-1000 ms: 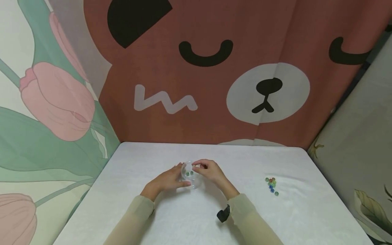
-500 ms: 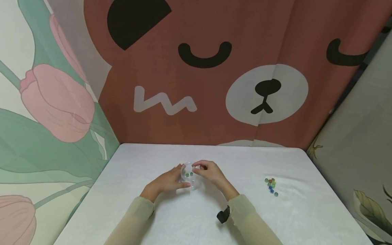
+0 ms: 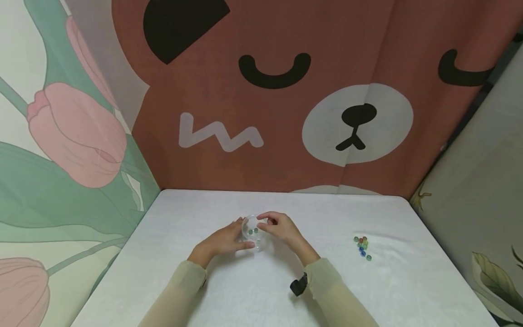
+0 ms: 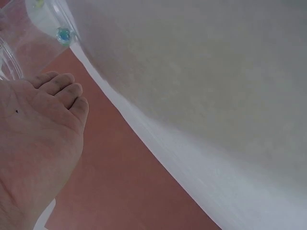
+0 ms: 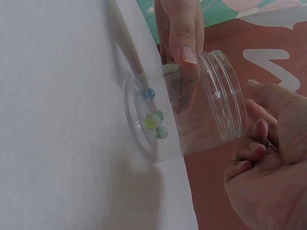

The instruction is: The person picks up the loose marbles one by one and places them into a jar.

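Note:
A clear, lidless jar (image 3: pixel 257 245) stands upright on the table. My left hand (image 3: pixel 222 239) grips its side, with the thumb (image 5: pixel 188 55) on the near face and the fingers behind the wall. Several glass marbles lie at the jar's bottom; the right wrist view shows a blue marble (image 5: pixel 149 93), a yellow marble (image 5: pixel 152 121) and a green marble (image 5: pixel 162 132) among them. Over the mouth, my right hand (image 3: pixel 283 228) has its thumb and forefinger parted, nothing visible between them, while the other fingers are bent. From the left wrist, the left palm (image 4: pixel 41 124) faces the camera beside the jar.
To the right, a loose group of marbles (image 3: pixel 362 247) in green, red and blue lies on the white tablecloth (image 3: pixel 229 295). A bear-print curtain (image 3: pixel 229 172) hangs behind the table's back edge, and patterned fabric flanks both sides.
The right thumb and forefinger, close together at the jar's mouth before, have spread a little apart. The left hand and jar have stayed in place.

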The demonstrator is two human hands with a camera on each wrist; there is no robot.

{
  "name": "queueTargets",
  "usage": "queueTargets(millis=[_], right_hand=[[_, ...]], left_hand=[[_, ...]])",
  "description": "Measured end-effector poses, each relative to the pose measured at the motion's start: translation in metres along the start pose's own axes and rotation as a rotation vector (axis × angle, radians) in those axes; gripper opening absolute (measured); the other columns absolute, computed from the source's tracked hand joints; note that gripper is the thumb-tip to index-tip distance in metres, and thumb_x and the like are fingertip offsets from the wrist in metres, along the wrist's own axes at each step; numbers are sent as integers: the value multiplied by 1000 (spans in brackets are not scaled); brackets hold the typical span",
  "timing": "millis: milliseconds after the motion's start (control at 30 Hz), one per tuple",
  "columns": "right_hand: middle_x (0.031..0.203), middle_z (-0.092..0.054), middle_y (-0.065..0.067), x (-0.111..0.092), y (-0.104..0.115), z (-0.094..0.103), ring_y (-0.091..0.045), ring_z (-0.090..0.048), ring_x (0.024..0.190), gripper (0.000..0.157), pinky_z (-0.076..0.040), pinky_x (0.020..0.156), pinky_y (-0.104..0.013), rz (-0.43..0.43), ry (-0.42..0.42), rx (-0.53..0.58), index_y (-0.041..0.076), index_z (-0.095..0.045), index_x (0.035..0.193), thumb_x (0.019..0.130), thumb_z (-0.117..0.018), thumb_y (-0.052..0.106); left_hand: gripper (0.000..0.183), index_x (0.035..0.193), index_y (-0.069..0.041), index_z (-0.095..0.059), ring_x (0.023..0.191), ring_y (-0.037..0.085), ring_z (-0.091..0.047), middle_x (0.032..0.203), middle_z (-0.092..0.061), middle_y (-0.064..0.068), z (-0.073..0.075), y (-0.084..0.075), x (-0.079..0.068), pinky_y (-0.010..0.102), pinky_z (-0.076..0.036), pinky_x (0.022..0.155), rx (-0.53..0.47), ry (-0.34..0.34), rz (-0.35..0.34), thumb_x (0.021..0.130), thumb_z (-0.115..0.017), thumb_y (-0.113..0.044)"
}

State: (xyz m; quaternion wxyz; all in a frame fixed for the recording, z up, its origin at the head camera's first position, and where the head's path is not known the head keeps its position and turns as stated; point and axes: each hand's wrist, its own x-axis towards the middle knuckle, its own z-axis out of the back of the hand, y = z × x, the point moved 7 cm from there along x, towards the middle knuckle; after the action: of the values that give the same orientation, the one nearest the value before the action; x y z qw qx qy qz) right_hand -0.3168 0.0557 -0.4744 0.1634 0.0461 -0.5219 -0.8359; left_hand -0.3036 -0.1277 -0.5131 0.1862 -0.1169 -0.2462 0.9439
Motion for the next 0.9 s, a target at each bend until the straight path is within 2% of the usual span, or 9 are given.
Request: queueTargets(millis=[233, 600, 900], right_hand=[[75, -51, 2, -5, 3, 9, -14, -45, 71, 30, -36, 58, -25, -3, -3, 18, 10, -74, 119, 93, -76, 26], [77, -51, 0, -20, -5, 42, -15, -46, 72, 30, -36, 58, -24, -37, -26, -13, 13, -74, 120, 92, -77, 25], [78, -50, 0, -36, -16, 64, -16, -46, 73, 28, -36, 58, -24, -45, -8, -18, 18, -74, 119, 92, -77, 24]], left_hand=[[104, 163, -13, -21, 154, 37, -19, 167, -18, 17, 1, -1, -1, 59, -26, 120, -14, -3, 0, 88, -63, -71], [99, 163, -22, -24, 154, 36, -19, 168, -20, 14, 5, -4, -5, 57, -22, 122, -9, -15, 15, 87, -63, -71], [102, 163, -16, -22, 154, 36, -19, 168, -19, 15, 3, -4, -4, 54, -22, 123, -22, -10, 10, 87, -64, -70]])
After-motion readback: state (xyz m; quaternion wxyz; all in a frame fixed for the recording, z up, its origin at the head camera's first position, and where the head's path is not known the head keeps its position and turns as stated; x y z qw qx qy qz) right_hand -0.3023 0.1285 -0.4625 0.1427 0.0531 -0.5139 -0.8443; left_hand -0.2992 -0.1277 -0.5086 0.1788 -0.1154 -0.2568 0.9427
